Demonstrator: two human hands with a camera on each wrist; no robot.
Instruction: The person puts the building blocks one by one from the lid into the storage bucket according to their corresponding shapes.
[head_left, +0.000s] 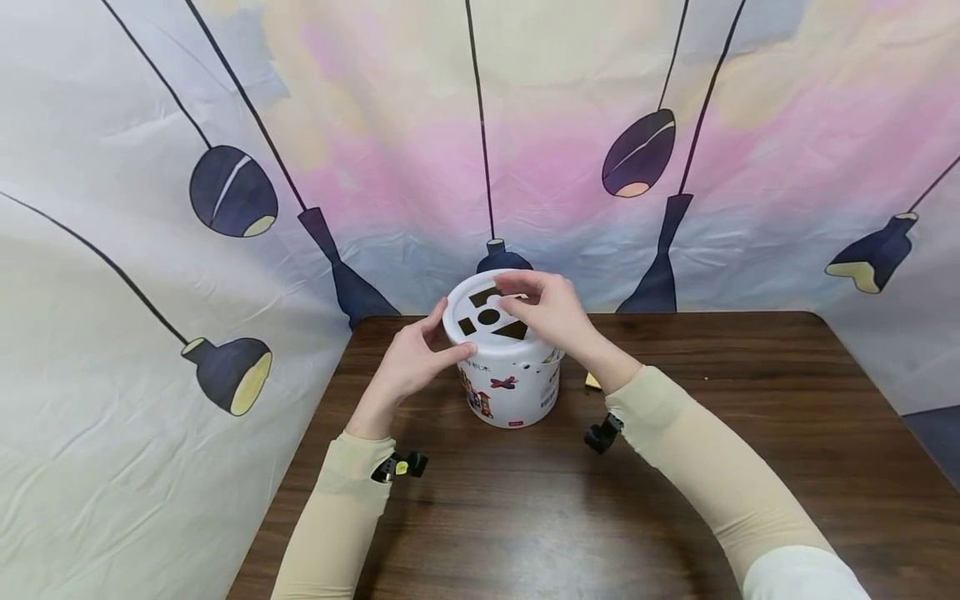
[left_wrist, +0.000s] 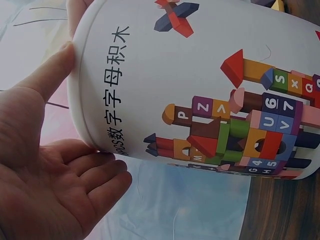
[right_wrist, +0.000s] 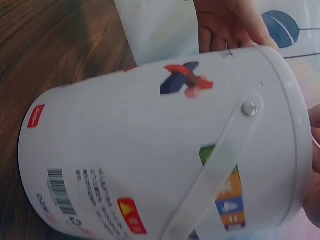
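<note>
A white bucket (head_left: 517, 387) printed with coloured toy blocks stands upright on the table, its white lid (head_left: 454, 321) facing up with dark cut-out holes of several shapes. My left hand (head_left: 408, 358) holds the left side of the lid's rim, thumb in front and fingers farther back. In the left wrist view, the thumb lies at the rim and the other fingers extend beside the bucket wall. Over the lid's right half, my right hand (head_left: 551, 312) has thumb and index finger close together above the holes; I cannot tell whether they pinch something small.
The brown wooden table (head_left: 510, 508) extends around the bucket. Partly behind the right wrist lies a small yellow piece (head_left: 592, 381). A clear handle (right_wrist: 215, 165) hangs along the bucket's side. Behind the table hangs a cloth (head_left: 420, 167) printed with lamps.
</note>
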